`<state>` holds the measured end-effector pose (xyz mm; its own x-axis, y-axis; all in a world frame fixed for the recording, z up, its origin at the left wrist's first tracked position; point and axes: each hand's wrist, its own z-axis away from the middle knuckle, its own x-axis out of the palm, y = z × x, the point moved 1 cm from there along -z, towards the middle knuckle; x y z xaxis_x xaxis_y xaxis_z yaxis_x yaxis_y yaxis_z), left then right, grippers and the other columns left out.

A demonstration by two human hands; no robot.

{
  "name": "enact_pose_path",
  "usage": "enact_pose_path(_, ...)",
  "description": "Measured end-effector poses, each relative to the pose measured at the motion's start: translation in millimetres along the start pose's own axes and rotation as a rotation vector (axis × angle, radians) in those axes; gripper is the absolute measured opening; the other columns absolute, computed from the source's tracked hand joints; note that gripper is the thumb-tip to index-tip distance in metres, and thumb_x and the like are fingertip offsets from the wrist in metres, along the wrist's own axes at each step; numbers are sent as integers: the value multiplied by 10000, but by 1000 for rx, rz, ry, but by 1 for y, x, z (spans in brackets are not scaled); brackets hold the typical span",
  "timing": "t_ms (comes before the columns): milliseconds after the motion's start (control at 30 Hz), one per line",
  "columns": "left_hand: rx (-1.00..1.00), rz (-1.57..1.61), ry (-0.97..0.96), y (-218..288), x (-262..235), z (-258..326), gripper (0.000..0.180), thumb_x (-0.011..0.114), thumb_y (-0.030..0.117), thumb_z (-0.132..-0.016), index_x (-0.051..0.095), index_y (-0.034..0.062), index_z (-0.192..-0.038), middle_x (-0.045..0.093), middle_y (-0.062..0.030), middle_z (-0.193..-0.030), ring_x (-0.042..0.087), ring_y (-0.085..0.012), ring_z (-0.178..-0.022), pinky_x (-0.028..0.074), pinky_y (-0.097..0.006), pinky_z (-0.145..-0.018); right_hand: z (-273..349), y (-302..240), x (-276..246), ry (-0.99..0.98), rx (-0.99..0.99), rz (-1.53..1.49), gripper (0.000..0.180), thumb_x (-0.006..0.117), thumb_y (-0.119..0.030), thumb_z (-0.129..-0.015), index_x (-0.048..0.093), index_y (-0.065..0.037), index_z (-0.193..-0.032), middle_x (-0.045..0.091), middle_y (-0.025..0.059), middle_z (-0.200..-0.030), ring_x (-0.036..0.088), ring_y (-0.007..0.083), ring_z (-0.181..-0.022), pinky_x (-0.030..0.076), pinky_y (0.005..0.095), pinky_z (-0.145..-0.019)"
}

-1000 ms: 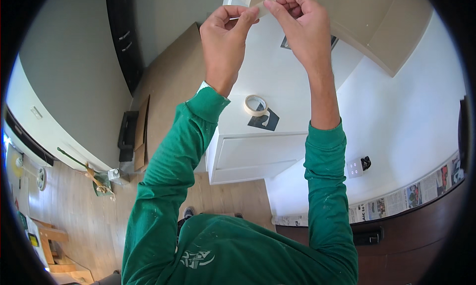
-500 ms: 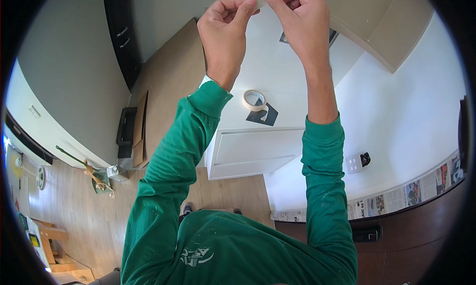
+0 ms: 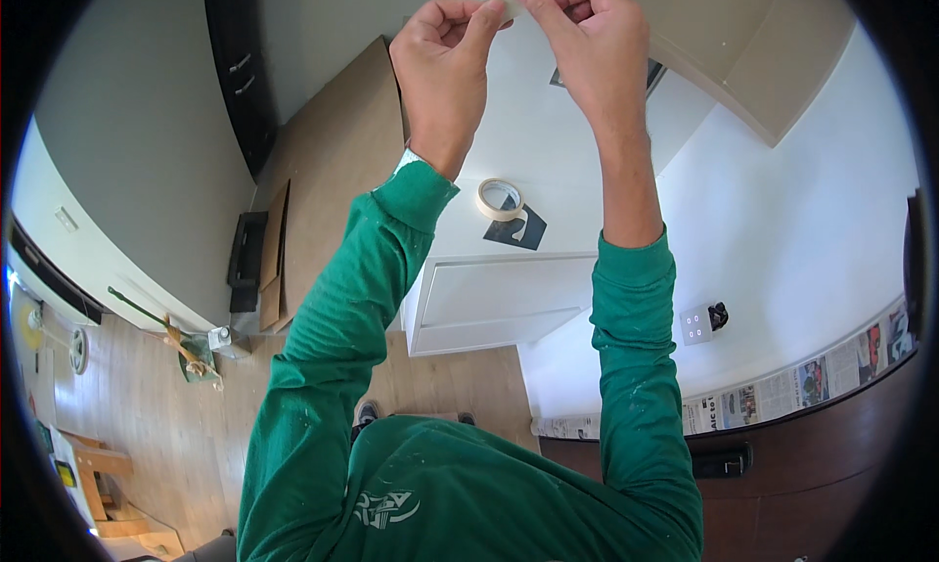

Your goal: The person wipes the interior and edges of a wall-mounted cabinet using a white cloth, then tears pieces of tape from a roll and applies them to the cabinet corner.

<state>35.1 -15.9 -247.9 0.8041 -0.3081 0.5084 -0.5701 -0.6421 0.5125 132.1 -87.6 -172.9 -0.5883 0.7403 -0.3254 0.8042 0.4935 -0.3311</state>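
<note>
Both arms are raised, and a short pale strip of masking tape (image 3: 511, 2) spans the small gap between my fingertips at the top of the picture. My left hand (image 3: 443, 68) pinches one end between thumb and fingers. At the other end my right hand (image 3: 599, 58) is closed in a like pinch, thumb pressed to the strip. Below the hands, a roll of masking tape (image 3: 501, 216) lies partly over a dark flat plate with a cut-out (image 3: 531, 231) on the white cabinet (image 3: 558, 161).
A beige cabinet (image 3: 753, 63) juts out at the upper right. Brown sheeting (image 3: 342, 122) covers a surface to the left. Newspaper (image 3: 763, 398) lines the dark furniture at right. A wall socket (image 3: 696, 325) has a black plug. A dustpan (image 3: 201, 357) sits on the wooden floor.
My hands keep their pinch on the tape strip with hardly any movement. The view has shifted very slightly.
</note>
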Motion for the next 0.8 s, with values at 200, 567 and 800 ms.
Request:
enact_pose_path(200,-12,6,9,1,0,1,218,754,163,-942,690,-36,-1004,726,-65,-912,658,-108,-852,480,-237,-778,-1,2,2,25,-31,17,152,753,-108,-906,690,23,-863,670,96,-793,603,149,-707,519,296,-666)
enact_pose_path(567,22,-43,29,-1,0,-1,233,740,149,-927,663,-70,-949,743,-121,-881,712,-130,-836,530,-234,-722,1,3,5,53,-32,21,151,754,-105,-907,689,21,-856,663,90,-781,597,142,-698,520,288,-653)
enact_pose_path(800,27,-22,54,3,4,1,235,735,155,-929,665,-69,-948,739,-131,-882,702,-138,-813,528,-247,-711,2,8,8,67,-21,-22,202,780,-171,-889,700,14,-874,672,81,-796,626,149,-775,524,299,-722)
